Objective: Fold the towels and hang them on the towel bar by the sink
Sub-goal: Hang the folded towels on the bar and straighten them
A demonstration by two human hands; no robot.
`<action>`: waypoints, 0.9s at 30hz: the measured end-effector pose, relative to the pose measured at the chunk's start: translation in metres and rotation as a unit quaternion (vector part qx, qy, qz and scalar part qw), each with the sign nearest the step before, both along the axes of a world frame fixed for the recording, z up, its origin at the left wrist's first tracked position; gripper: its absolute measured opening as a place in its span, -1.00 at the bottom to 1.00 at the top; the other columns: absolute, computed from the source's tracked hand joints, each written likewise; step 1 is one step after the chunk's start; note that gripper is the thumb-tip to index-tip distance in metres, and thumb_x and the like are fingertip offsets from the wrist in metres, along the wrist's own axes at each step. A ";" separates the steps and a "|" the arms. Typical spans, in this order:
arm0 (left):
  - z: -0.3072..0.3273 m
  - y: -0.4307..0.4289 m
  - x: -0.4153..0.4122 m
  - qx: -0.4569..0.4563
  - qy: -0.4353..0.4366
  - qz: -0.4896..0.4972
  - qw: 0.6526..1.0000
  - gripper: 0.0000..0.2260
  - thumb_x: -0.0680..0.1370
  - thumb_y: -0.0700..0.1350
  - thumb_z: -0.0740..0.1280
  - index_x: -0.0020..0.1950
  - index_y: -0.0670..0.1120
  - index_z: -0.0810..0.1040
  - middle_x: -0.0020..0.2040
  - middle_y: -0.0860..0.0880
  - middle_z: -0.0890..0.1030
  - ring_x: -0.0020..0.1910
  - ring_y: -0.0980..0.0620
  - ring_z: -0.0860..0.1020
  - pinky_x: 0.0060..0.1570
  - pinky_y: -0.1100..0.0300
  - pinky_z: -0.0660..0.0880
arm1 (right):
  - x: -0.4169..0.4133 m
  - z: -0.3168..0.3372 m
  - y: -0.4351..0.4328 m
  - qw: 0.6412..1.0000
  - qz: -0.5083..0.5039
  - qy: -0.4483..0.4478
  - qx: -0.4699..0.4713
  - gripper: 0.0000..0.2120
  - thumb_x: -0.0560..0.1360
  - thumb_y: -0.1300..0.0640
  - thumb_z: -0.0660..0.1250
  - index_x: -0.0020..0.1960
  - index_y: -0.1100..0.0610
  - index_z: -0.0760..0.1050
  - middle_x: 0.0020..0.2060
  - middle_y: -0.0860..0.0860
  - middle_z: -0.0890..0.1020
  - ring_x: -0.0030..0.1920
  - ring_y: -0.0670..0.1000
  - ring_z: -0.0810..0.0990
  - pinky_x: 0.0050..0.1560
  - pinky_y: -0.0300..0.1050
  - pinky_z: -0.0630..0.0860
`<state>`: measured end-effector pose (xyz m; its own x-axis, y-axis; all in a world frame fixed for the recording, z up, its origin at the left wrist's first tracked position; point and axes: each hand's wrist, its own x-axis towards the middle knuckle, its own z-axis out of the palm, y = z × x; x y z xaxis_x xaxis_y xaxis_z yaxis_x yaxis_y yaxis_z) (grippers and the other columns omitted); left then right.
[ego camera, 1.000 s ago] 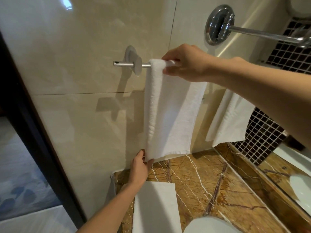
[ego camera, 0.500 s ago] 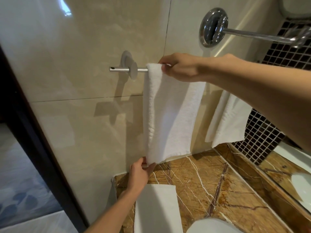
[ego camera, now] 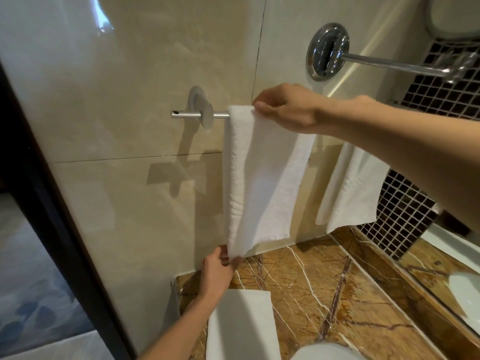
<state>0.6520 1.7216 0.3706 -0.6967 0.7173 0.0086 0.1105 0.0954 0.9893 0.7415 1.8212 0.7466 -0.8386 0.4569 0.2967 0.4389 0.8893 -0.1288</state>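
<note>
A folded white towel (ego camera: 262, 178) hangs over the silver towel bar (ego camera: 192, 115) on the beige tiled wall. My right hand (ego camera: 288, 110) grips the towel's top edge where it drapes over the bar. Below, my left hand (ego camera: 218, 268) pinches the towel's lower left corner just above the counter. A second white towel (ego camera: 350, 193) hangs further right on the same bar, partly behind my right forearm. A third towel (ego camera: 241, 326) lies folded flat on the marble counter (ego camera: 324, 294) under my left forearm.
A chrome wall mount with a jointed arm (ego camera: 327, 51) sticks out above the bar at the upper right. Dark mosaic tiles (ego camera: 405, 224) and a mirror edge line the right side. A white basin rim (ego camera: 327, 353) shows at the bottom. A dark door frame (ego camera: 52, 203) runs down the left.
The view has shifted slightly. My right hand has slid a little along the towel's top on the bar; my left hand keeps its pinch on the bottom corner.
</note>
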 end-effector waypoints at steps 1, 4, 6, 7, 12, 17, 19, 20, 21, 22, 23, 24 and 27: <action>0.000 0.001 0.000 0.002 -0.010 0.009 1.000 -0.76 0.37 -0.17 0.54 -0.03 -0.02 0.59 -0.21 0.11 0.69 -0.19 0.10 0.66 -0.12 0.13 0.58 | 0.002 -0.001 0.001 1.000 0.000 -0.004 0.010 -0.69 0.62 0.00 0.14 0.25 0.09 0.51 0.16 0.09 0.59 0.19 0.13 0.50 0.04 -0.20 0.31; 0.001 0.001 0.001 0.007 -0.022 0.031 0.999 -0.77 0.37 -0.16 0.55 -0.07 0.03 0.58 -0.24 0.10 0.69 -0.24 0.12 0.66 -0.18 0.17 0.58 | 0.005 -0.005 0.004 0.999 0.007 -0.001 0.047 -0.69 0.61 0.04 0.17 0.25 0.14 0.51 0.13 0.12 0.60 0.17 0.17 0.51 0.00 -0.19 0.30; 0.003 0.000 0.001 0.009 -0.026 0.035 0.999 -0.79 0.38 -0.17 0.54 -0.09 0.03 0.58 -0.24 0.04 0.69 -0.25 0.06 0.66 -0.19 0.15 0.56 | 0.004 -0.008 0.005 0.998 0.007 0.015 0.065 -0.69 0.60 0.04 0.19 0.27 0.13 0.51 0.15 0.13 0.60 0.18 0.18 0.51 0.00 -0.20 0.28; 0.005 -0.001 0.001 0.010 -0.026 0.036 0.999 -0.81 0.39 -0.18 0.52 -0.09 0.01 0.59 -0.26 0.03 0.69 -0.27 0.06 0.65 -0.21 0.16 0.55 | 0.004 -0.009 0.005 0.997 0.007 0.023 0.069 -0.69 0.60 0.04 0.21 0.27 0.13 0.51 0.15 0.13 0.60 0.18 0.18 0.51 0.01 -0.20 0.29; 0.010 -0.004 0.001 0.001 -0.006 0.043 0.999 -0.82 0.39 -0.16 0.53 -0.16 0.04 0.57 -0.36 0.10 0.65 -0.39 0.22 0.59 -0.37 0.33 0.46 | 0.005 -0.011 0.006 0.996 0.014 0.044 0.074 -0.70 0.57 0.03 0.26 0.24 0.14 0.53 0.13 0.12 0.61 0.19 0.17 0.51 0.04 -0.18 0.33; 0.011 -0.004 0.004 -0.011 -0.002 0.049 0.999 -0.79 0.35 -0.11 0.55 -0.21 0.09 0.55 -0.38 0.11 0.66 -0.36 0.15 0.61 -0.34 0.27 0.48 | 0.006 -0.010 0.006 0.995 0.015 0.061 0.082 -0.73 0.53 0.04 0.33 0.17 0.13 0.57 0.03 0.08 0.63 0.08 0.13 0.54 -0.01 -0.15 0.36; 0.011 -0.004 0.003 -0.012 0.002 0.049 0.999 -0.81 0.36 -0.11 0.55 -0.23 0.06 0.55 -0.39 0.10 0.65 -0.37 0.14 0.60 -0.34 0.25 0.48 | 0.006 -0.008 0.006 0.995 0.019 0.055 0.084 -0.74 0.52 0.03 0.35 0.15 0.13 0.58 -0.02 0.09 0.64 0.02 0.12 0.55 -0.03 -0.12 0.41; 0.011 -0.004 0.002 -0.014 0.006 0.051 0.999 -0.83 0.36 -0.10 0.55 -0.24 0.04 0.56 -0.39 0.09 0.64 -0.38 0.14 0.59 -0.34 0.24 0.47 | 0.007 -0.007 0.006 0.995 0.020 0.054 0.087 -0.74 0.52 0.03 0.36 0.14 0.15 0.59 -0.04 0.10 0.65 0.00 0.13 0.55 -0.01 -0.09 0.45; 0.011 -0.004 0.001 -0.017 0.012 0.053 0.998 -0.84 0.36 -0.10 0.54 -0.26 0.01 0.56 -0.40 0.08 0.64 -0.40 0.16 0.57 -0.35 0.24 0.46 | 0.007 -0.007 0.007 0.994 0.021 0.053 0.090 -0.73 0.52 0.03 0.36 0.12 0.17 0.59 -0.05 0.13 0.66 -0.01 0.15 0.56 0.01 -0.04 0.48; 0.011 -0.003 0.000 -0.021 0.018 0.058 0.998 -0.84 0.37 -0.10 0.54 -0.28 -0.02 0.57 -0.41 0.06 0.63 -0.42 0.18 0.54 -0.36 0.25 0.44 | 0.008 -0.008 0.008 0.994 0.020 0.053 0.092 -0.73 0.52 0.03 0.35 0.11 0.19 0.59 -0.05 0.16 0.66 -0.01 0.17 0.57 0.04 0.03 0.50; 0.011 -0.003 0.000 -0.025 0.023 0.062 0.997 -0.84 0.37 -0.10 0.54 -0.29 -0.04 0.57 -0.42 0.05 0.62 -0.44 0.20 0.52 -0.38 0.26 0.42 | 0.009 -0.009 0.008 0.994 0.018 0.055 0.094 -0.71 0.53 0.03 0.34 0.11 0.22 0.59 -0.04 0.19 0.66 -0.01 0.19 0.57 0.06 0.09 0.50; 0.012 -0.003 0.000 -0.029 0.027 0.065 0.997 -0.83 0.37 -0.11 0.54 -0.31 -0.07 0.57 -0.42 0.04 0.62 -0.44 0.19 0.52 -0.39 0.26 0.41 | 0.009 -0.011 0.009 0.994 0.015 0.059 0.093 -0.70 0.53 0.03 0.34 0.11 0.24 0.58 -0.03 0.22 0.65 0.00 0.21 0.58 0.07 0.13 0.50; 0.012 -0.002 0.000 -0.043 0.045 0.070 0.996 -0.81 0.37 -0.10 0.54 -0.32 -0.10 0.57 -0.42 0.04 0.61 -0.41 0.07 0.54 -0.38 0.20 0.42 | 0.010 -0.015 0.012 0.993 0.013 0.066 0.093 -0.67 0.55 0.04 0.31 0.11 0.30 0.55 -0.02 0.27 0.65 0.04 0.26 0.58 0.10 0.16 0.50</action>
<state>0.6520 1.7192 0.3823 -0.7895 0.6134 0.0186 0.1777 0.1995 0.9637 0.7512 1.8337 0.7320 -0.7968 0.3631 0.4830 0.4065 0.9135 -0.0161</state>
